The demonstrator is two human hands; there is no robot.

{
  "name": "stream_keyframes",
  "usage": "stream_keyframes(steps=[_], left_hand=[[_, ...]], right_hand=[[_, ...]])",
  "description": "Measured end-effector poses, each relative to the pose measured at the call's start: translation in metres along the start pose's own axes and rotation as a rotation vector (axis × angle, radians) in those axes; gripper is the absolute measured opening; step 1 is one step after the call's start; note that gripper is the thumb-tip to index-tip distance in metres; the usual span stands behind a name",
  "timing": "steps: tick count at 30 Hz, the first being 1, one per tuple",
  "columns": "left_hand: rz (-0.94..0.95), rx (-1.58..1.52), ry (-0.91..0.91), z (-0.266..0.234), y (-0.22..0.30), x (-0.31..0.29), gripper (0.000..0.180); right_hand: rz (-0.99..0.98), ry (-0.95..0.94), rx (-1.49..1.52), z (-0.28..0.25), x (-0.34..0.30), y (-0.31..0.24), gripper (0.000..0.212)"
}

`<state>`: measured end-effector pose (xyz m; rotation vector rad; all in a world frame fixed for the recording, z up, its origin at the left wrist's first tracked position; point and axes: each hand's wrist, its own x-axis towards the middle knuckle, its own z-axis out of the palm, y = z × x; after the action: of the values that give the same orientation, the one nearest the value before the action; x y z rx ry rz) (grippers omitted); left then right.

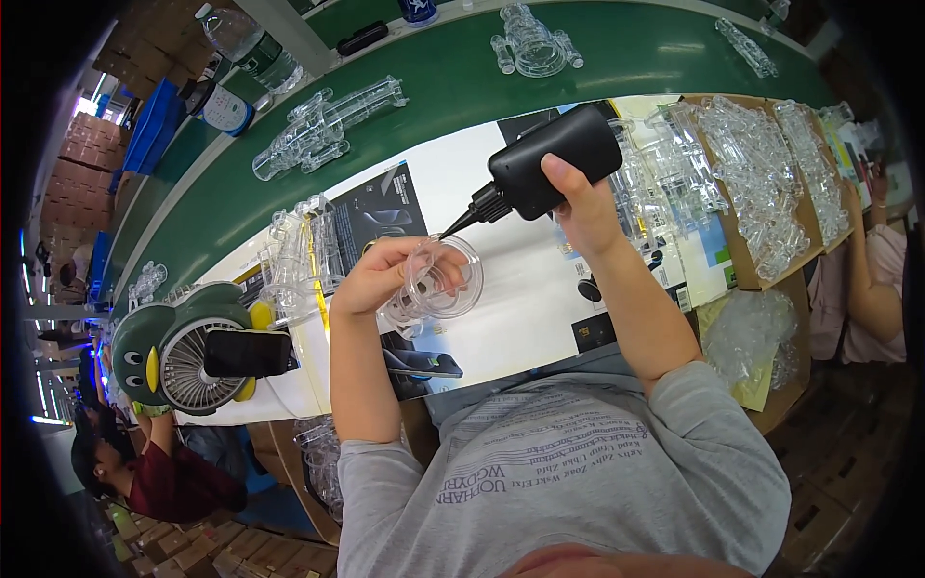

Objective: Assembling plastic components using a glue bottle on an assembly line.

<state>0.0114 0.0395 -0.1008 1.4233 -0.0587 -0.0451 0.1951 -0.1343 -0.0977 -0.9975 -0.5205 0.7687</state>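
My left hand [378, 275] is closed around a clear plastic part with a round, cup-like rim [469, 279], tilted so its opening shows. In my right hand [584, 204] is a black squeeze bottle [549, 162] with a ribbed collar and a thin pointed nozzle. The bottle lies nearly on its side, nozzle pointing down to the left. Its tip is at the upper edge of the clear rim; whether it touches, I cannot tell. Some of my left fingers show through the clear plastic.
Clear parts stand at left [289, 255] and fill a cardboard box [761, 275] at right. More lie on the green surface [434, 82]. A green fan [130, 332] with a phone [246, 354] stands left. A water bottle [252, 48] is behind. Other people sit at both sides.
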Motion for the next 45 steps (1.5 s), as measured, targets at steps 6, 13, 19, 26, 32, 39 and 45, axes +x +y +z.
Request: stream_keyframes(steps=[6, 13, 19, 26, 32, 39, 45], left_hand=[[0.036, -0.043, 0.036, 0.003, -0.001, 0.0, 0.04], [-0.06, -0.028, 0.038, 0.006, 0.0, 0.004, 0.038], [-0.107, -0.045, 0.038, 0.007, -0.003, 0.004, 0.04], [-0.125, -0.057, 0.002, 0.001, -0.005, 0.002, 0.035], [-0.131, -0.059, -0.001, 0.001, -0.005, 0.002, 0.035], [-0.154, -0.074, -0.012, 0.005, 0.002, 0.003, 0.036], [-0.145, -0.051, -0.034, 0.003, -0.001, 0.003, 0.039]], right_hand=[[-0.019, 0.007, -0.007, 0.0, 0.0, 0.002, 0.034], [-0.096, 0.004, -0.006, 0.004, -0.003, 0.005, 0.036], [-0.166, -0.071, -0.053, 0.005, -0.006, 0.004, 0.037], [-0.153, -0.073, -0.052, 0.008, -0.006, 0.002, 0.036], [-0.153, -0.073, -0.058, 0.009, -0.006, 0.0, 0.035], [-0.175, -0.098, -0.095, 0.008, -0.007, -0.001, 0.033], [-0.153, -0.099, -0.096, 0.009, -0.007, -0.001, 0.032]])
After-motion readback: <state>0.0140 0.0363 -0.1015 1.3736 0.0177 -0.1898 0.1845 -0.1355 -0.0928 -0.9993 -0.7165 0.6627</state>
